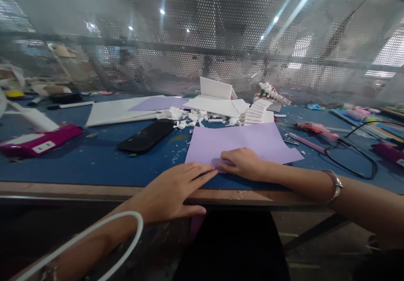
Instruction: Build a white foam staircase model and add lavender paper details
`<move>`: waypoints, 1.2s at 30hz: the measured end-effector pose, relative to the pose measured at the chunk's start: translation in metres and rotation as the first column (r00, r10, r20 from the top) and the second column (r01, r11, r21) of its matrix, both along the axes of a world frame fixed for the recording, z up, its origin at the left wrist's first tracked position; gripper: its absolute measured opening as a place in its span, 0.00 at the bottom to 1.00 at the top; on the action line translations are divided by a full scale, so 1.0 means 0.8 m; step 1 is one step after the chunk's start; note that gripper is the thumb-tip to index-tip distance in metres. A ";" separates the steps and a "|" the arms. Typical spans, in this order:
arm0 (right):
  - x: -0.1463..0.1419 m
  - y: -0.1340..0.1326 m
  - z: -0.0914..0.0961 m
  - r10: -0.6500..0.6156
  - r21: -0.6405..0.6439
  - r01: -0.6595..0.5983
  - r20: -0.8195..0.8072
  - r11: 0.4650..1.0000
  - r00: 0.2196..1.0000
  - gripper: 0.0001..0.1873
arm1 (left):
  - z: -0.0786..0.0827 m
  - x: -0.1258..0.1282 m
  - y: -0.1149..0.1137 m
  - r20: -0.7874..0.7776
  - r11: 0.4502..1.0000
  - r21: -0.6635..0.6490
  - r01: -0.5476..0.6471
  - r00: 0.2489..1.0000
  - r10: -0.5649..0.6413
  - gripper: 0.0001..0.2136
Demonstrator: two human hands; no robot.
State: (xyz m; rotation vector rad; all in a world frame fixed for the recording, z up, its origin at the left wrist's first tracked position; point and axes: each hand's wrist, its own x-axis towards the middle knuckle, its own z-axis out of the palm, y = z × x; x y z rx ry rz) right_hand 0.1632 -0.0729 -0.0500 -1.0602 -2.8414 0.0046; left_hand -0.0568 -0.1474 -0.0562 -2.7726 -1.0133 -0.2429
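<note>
The fingers of the left hand lie stretched out and close together, flat on the near part of the tabletop. Their tips reach the near left corner of the purple sheet. The thumb hangs over the wooden border. The right hand rests on the near edge of the same sheet with its fingers bent downward. I cannot tell whether they pinch the paper or only press on it. A silver bracelet sits on the right wrist.

The sheet lies flat, directly in front of the person, with its near edge close to the border of the tabletop. In my judgement, two hands on one edge stop such thin paper from sliding on the smooth blue surface, and the near position makes it easy to reach.

Left of the sheet, apart from it, lies a flat black object. Further left is a magenta box with a white label, but its writing is too small to read. Behind the sheet are white scraps, white boards and a stepped stack of white strips. On the right, a pink glue gun with a black cable lies well apart from both hands, probably so that it does not touch the paper. No brand or word can be read anywhere.
</note>
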 end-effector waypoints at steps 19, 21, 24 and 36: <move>0.049 -0.008 0.006 -0.038 -0.123 0.014 -0.201 0.992 0.979 0.19 | 0.013 0.028 0.014 -0.025 0.998 -0.065 -0.007 1.000 0.005 0.36; 0.058 -0.008 0.002 -0.045 -0.102 0.021 -0.237 0.995 0.970 0.19 | 0.014 0.032 0.017 -0.027 0.998 -0.058 0.009 1.000 -0.011 0.36; 0.072 -0.010 -0.004 -0.086 -0.090 0.065 -0.255 0.994 0.963 0.18 | 0.015 0.037 0.022 -0.042 0.998 -0.044 0.040 0.998 -0.042 0.36; 0.132 -0.017 -0.011 -0.171 -0.015 0.176 -0.316 0.984 0.933 0.23 | 0.009 0.048 0.021 -0.003 0.995 -0.098 0.010 1.000 -0.010 0.37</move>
